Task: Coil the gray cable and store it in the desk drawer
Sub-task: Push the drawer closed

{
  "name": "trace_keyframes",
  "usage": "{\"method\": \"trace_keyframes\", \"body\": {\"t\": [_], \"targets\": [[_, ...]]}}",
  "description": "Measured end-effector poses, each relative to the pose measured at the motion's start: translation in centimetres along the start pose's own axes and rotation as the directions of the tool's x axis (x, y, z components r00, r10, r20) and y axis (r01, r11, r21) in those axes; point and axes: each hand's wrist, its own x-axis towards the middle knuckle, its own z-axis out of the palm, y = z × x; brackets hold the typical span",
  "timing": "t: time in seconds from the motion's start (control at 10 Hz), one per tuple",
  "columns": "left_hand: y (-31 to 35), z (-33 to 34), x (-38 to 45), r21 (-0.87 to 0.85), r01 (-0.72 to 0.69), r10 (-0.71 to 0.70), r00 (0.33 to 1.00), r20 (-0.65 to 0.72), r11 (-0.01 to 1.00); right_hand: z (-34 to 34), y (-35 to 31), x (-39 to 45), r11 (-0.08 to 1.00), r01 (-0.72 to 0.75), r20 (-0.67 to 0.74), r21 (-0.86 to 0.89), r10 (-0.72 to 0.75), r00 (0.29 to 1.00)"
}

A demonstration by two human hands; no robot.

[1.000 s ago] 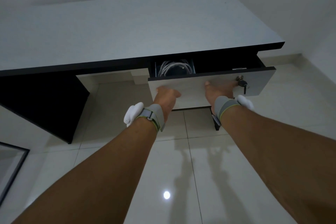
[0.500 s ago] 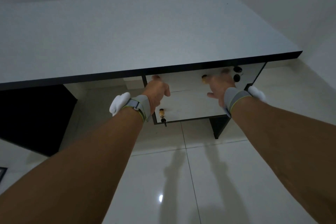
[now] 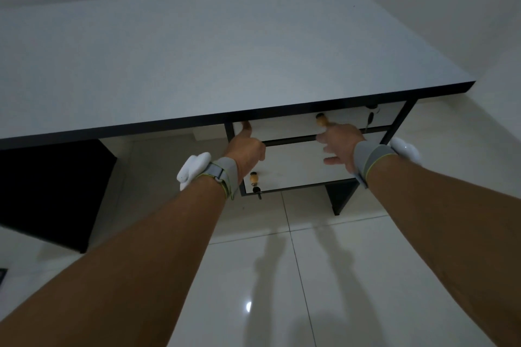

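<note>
1. A dim room with white walls and a glossy white tile floor (image 3: 324,276); a light glints off one tile and two arm shadows fall across it.
2. The desk (image 3: 197,59) fills the upper half, its gray top bare, its front edge dark.
3. Under the desk's right end sit two white drawer fronts in a black frame. The top drawer (image 3: 284,128) is pushed in, flush beneath the desk edge.
4. The cable cannot be seen; nothing of the drawer's inside shows.
5. A wooden knob (image 3: 320,119) sticks out of the top drawer's front, right of middle. A dark key (image 3: 370,118) hangs at that drawer's right end, just below the desk edge.
6. The lower drawer (image 3: 296,166) is also closed. A second knob (image 3: 254,177) and a small key (image 3: 258,191) sit at its left end.
7. The left hand (image 3: 246,149) is loosely curled and holds nothing; its thumb points up and touches the top drawer's left end.
8. The right hand (image 3: 342,146) is spread, fingers apart and empty, just below the first knob; one fingertip is at the knob's base. It covers part of both drawer fronts.
9. Both wrists wear gray bands with white pods on their outer sides.
10. Left of the drawers, the desk's black side panel (image 3: 50,191) stands on the floor, with open leg room between.
</note>
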Motion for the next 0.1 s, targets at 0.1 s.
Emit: {"method": "trace_keyframes", "body": {"t": [0.1], "targets": [[0.70, -1.54, -2.86, 0.048, -0.010, 0.006, 0.996, 0.088, 0.999, -0.66, -1.24, -2.63, 0.999, -0.021, 0.147, -0.037, 0.026, 0.989]]}}
